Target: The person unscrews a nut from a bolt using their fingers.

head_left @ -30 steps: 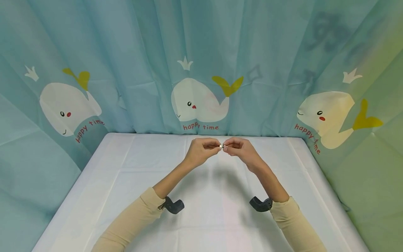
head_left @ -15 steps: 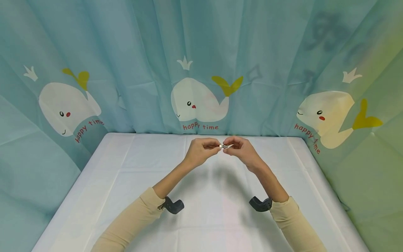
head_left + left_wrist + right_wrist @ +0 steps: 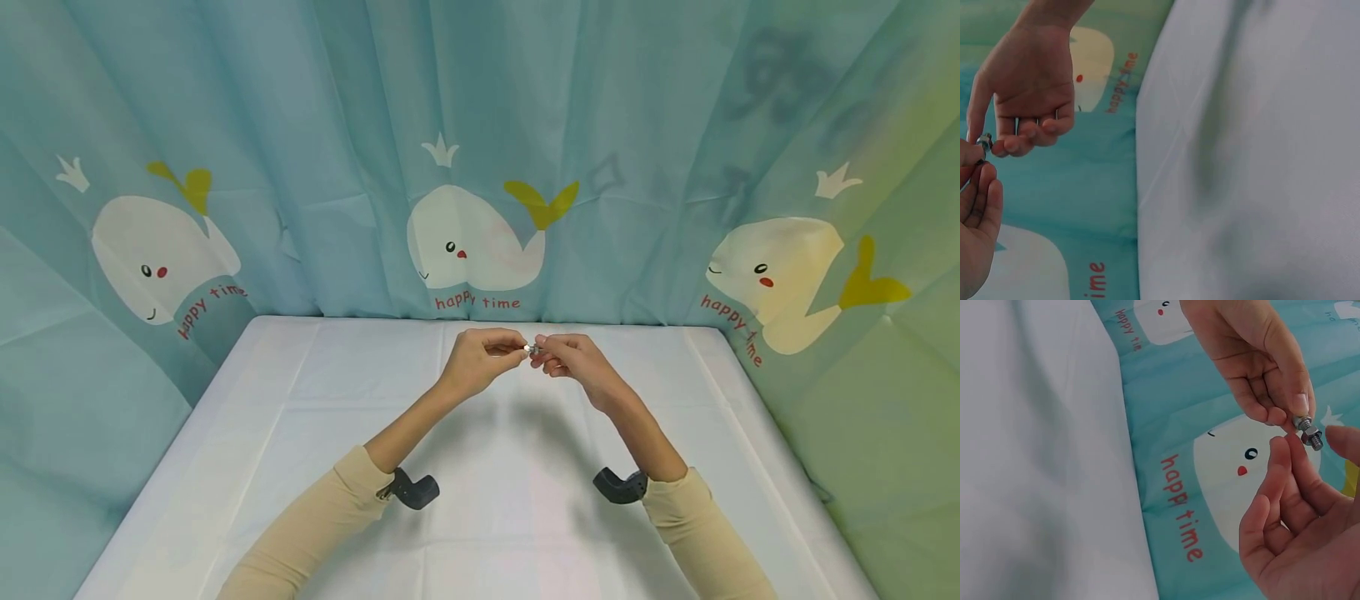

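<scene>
A small metal bolt point(image 3: 1317, 444) with a hex nut point(image 3: 1310, 435) on its threaded shank stands out in the right wrist view. My left hand point(image 3: 474, 364) pinches the bolt at one end between thumb and fingertips, hiding that end. My right hand point(image 3: 583, 367) is at the nut's side. In the right wrist view its thumb point(image 3: 1342, 442) is a little apart from the nut, and a fingertip lies close by the bolt; whether it touches is unclear. Both hands are above the table's far part, and the left wrist view shows the bolt point(image 3: 985, 141) between them.
A white-covered table point(image 3: 480, 500) lies beneath the hands. Behind and beside it hangs a blue-green curtain point(image 3: 360, 250) printed with whales. Dark curved mounts point(image 3: 416, 492) sit at both wrists, by beige sleeves.
The right hand's fingers have shifted around the nut: the fingertips above it have come down and now show below the thumb side. The left hand keeps its pinch and place.
</scene>
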Demonstrator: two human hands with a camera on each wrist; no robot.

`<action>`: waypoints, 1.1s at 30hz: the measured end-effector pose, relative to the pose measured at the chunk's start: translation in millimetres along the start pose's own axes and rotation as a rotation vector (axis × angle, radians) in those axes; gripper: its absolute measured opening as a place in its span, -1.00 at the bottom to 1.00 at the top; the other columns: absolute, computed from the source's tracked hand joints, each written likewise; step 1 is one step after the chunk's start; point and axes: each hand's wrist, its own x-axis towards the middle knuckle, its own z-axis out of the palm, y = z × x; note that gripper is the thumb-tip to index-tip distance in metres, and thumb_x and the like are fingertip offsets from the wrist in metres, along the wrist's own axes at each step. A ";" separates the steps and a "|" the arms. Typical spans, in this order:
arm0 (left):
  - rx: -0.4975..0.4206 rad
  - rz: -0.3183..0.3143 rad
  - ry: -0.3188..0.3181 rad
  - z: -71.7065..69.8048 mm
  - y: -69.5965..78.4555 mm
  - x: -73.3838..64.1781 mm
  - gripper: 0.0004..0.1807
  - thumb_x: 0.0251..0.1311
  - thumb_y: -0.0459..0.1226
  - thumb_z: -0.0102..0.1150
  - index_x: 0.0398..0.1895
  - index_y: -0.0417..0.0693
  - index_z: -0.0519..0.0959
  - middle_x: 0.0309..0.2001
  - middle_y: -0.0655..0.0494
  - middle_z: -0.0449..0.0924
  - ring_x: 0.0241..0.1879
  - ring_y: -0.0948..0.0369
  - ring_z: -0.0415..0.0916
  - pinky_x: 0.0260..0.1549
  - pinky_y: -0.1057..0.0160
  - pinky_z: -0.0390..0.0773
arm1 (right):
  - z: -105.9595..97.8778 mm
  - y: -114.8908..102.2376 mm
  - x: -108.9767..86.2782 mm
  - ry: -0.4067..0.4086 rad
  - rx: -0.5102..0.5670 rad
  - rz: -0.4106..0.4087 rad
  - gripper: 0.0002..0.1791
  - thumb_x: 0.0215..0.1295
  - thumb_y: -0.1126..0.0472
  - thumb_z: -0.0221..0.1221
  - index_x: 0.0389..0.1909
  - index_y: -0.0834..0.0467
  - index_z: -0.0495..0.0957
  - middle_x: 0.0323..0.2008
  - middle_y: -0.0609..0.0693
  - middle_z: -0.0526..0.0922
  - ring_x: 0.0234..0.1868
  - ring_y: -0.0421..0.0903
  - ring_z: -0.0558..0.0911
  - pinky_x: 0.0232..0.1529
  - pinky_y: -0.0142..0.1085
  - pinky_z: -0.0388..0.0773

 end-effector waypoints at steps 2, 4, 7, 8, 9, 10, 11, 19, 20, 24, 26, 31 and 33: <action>0.001 -0.002 0.001 0.2 0.1 -0.1 -0.94 0.20 -0.46 0.33 -0.28 -0.26 0.73 -0.31 0.02 0.74 -0.32 0.23 0.68 -0.26 0.29 0.70 | -0.1 0.4 0.0 0.009 0.000 -0.007 -0.60 0.46 0.09 0.12 -0.17 0.41 0.63 -0.35 0.00 0.67 -0.32 -0.14 0.55 -0.18 -0.35 0.59; -0.003 -0.002 0.001 0.2 0.5 -0.4 -0.94 0.20 -0.46 0.33 -0.28 -0.26 0.73 -0.31 0.02 0.74 -0.32 0.24 0.68 -0.26 0.28 0.70 | -0.4 0.8 -0.1 0.016 -0.005 -0.017 -0.65 0.44 0.14 0.11 -0.16 0.41 0.62 -0.35 0.00 0.67 -0.31 -0.13 0.53 -0.18 -0.35 0.58; -0.006 -0.001 0.000 0.0 0.8 -0.9 -0.93 0.20 -0.46 0.33 -0.27 -0.26 0.73 -0.31 0.02 0.74 -0.32 0.23 0.69 -0.26 0.28 0.70 | -1.1 1.1 -0.8 0.020 -0.022 -0.034 -0.70 0.43 0.18 0.10 -0.16 0.38 0.62 -0.31 0.01 0.68 -0.28 -0.11 0.53 -0.15 -0.30 0.58; -0.005 -0.001 0.000 0.0 0.7 -1.0 -0.93 0.20 -0.46 0.33 -0.27 -0.26 0.73 -0.31 0.01 0.74 -0.31 0.22 0.69 -0.26 0.28 0.70 | -1.2 1.0 -1.0 0.018 -0.026 -0.042 -0.71 0.42 0.19 0.10 -0.16 0.37 0.62 -0.29 0.01 0.69 -0.26 -0.09 0.54 -0.12 -0.25 0.58; -0.003 0.000 -0.002 -0.1 0.6 -1.1 -0.93 0.20 -0.46 0.33 -0.27 -0.26 0.73 -0.31 0.01 0.74 -0.31 0.22 0.69 -0.25 0.28 0.70 | -1.4 1.0 -1.3 0.017 -0.027 -0.048 -0.72 0.42 0.19 0.10 -0.17 0.36 0.62 -0.28 0.02 0.69 -0.25 -0.08 0.54 -0.10 -0.23 0.58; -0.003 0.000 -0.003 -0.3 0.4 -1.2 -0.93 0.20 -0.46 0.33 -0.27 -0.26 0.73 -0.31 0.01 0.74 -0.31 0.22 0.69 -0.25 0.28 0.70 | -1.6 0.9 -1.6 0.015 -0.028 -0.052 -0.72 0.42 0.18 0.11 -0.17 0.35 0.63 -0.27 0.01 0.69 -0.24 -0.07 0.53 -0.09 -0.20 0.57; 0.001 0.001 -0.004 -0.4 0.1 -1.2 -0.93 0.20 -0.45 0.33 -0.27 -0.27 0.73 -0.30 0.02 0.74 -0.31 0.22 0.69 -0.24 0.28 0.70 | -1.7 0.7 -1.9 0.014 -0.029 -0.057 -0.73 0.41 0.18 0.13 -0.18 0.34 0.63 -0.26 0.00 0.68 -0.24 -0.05 0.53 -0.08 -0.19 0.57; 0.018 0.011 -0.008 -0.6 -1.0 -1.3 -0.92 0.18 -0.45 0.35 -0.27 -0.27 0.73 -0.30 0.01 0.73 -0.31 0.23 0.68 -0.21 0.29 0.69 | -2.3 -0.8 -4.0 0.014 -0.029 -0.094 -0.72 0.31 0.25 0.24 -0.06 0.35 0.61 -0.29 -0.04 0.66 -0.25 -0.09 0.56 -0.21 -0.28 0.52; 0.020 0.008 -0.007 -0.6 -0.8 -1.3 -0.92 0.18 -0.45 0.35 -0.27 -0.27 0.73 -0.29 0.01 0.73 -0.32 0.24 0.68 -0.21 0.29 0.69 | -2.3 -1.0 -4.2 0.013 -0.031 -0.100 -0.72 0.30 0.27 0.25 -0.05 0.36 0.60 -0.27 -0.03 0.67 -0.25 -0.10 0.57 -0.22 -0.28 0.51; 0.016 -0.006 0.000 -0.1 -0.6 -1.3 -0.92 0.18 -0.45 0.36 -0.27 -0.26 0.73 -0.29 0.00 0.73 -0.31 0.22 0.69 -0.22 0.30 0.69 | -1.4 -1.8 -5.4 0.006 -0.033 -0.131 -0.72 0.27 0.31 0.28 -0.06 0.38 0.59 -0.19 0.07 0.66 -0.25 -0.09 0.59 -0.25 -0.29 0.49; 0.011 -0.012 0.004 0.1 -0.6 -1.4 -0.92 0.18 -0.45 0.36 -0.27 -0.27 0.74 -0.29 -0.01 0.73 -0.30 0.18 0.70 -0.22 0.30 0.69 | -0.8 -1.8 -5.9 0.004 -0.027 -0.143 -0.72 0.25 0.33 0.28 -0.06 0.38 0.58 -0.17 0.08 0.65 -0.23 -0.05 0.60 -0.24 -0.28 0.50; -0.004 -0.010 0.007 0.3 -0.5 -1.8 -0.91 0.18 -0.44 0.36 -0.26 -0.28 0.74 -0.28 -0.08 0.73 -0.29 0.09 0.70 -0.23 0.26 0.70 | 0.3 -2.1 -6.7 0.000 -0.013 -0.154 -0.71 0.25 0.35 0.26 -0.03 0.38 0.55 -0.12 0.04 0.60 -0.22 0.01 0.60 -0.23 -0.28 0.51; -0.009 -0.012 0.006 0.2 0.0 -2.0 -0.91 0.18 -0.45 0.36 -0.26 -0.29 0.73 -0.28 -0.08 0.73 -0.29 0.09 0.70 -0.23 0.26 0.70 | 0.5 -2.7 -6.8 0.000 -0.021 -0.146 -0.68 0.27 0.32 0.26 0.01 0.35 0.54 -0.08 0.05 0.58 -0.22 -0.02 0.60 -0.24 -0.28 0.48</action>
